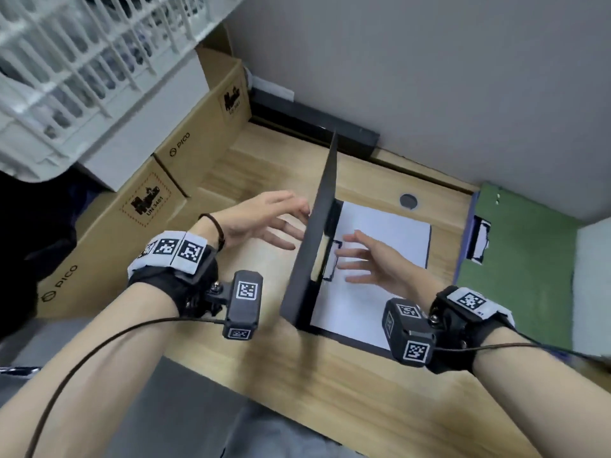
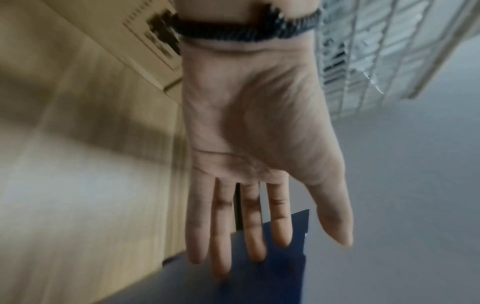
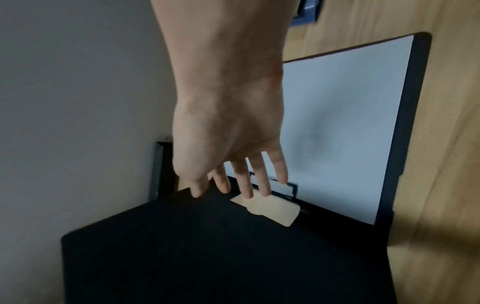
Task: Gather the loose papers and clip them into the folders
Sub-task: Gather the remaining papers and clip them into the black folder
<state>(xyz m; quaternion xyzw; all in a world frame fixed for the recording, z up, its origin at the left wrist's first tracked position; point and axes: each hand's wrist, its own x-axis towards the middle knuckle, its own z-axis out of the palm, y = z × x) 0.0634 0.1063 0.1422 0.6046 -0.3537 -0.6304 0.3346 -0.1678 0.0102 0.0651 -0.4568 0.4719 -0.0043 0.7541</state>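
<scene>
A dark folder lies open on the wooden desk (image 1: 264,375), its cover (image 1: 317,226) standing nearly upright. A white sheet of paper (image 1: 383,239) lies on the folder's inner board, under the clip (image 1: 332,259) at the hinge side. My left hand (image 1: 296,226) is open, its straight fingers against the outer face of the cover (image 2: 272,273). My right hand (image 1: 347,256) hovers open over the paper, fingertips by the clip (image 3: 288,188). In the right wrist view the black cover (image 3: 207,246) fills the foreground beside the paper (image 3: 337,123). My left hand (image 2: 280,242) and my right hand (image 3: 228,189) both hold nothing.
A green folder (image 1: 519,269) with its own clip (image 1: 481,239) lies at the right end of the desk. Cardboard boxes (image 1: 158,200) and a white plastic crate (image 1: 82,61) stand on the left. A grey wall (image 1: 429,77) runs behind, and a cable hole (image 1: 408,201) sits behind the paper.
</scene>
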